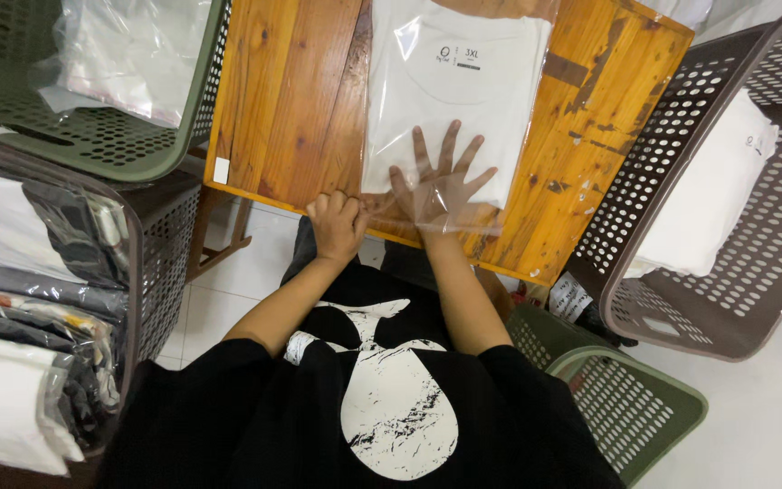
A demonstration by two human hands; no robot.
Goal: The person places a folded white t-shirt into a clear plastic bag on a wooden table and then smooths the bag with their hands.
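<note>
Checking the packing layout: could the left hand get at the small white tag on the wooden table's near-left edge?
Probably yes. The left hand rests fisted at the wooden table's near edge, and only bare wood lies between it and the small white tag.

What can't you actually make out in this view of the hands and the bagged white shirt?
- Head view: the white shirt and its clear bag are cut off by the top edge.
- The left hand is curled into a fist at the bag's corner; its fingertips are hidden.
- The right hand lies inside the bag, blurred by glare.
- The brown basket hides part of a folded white garment.
</note>
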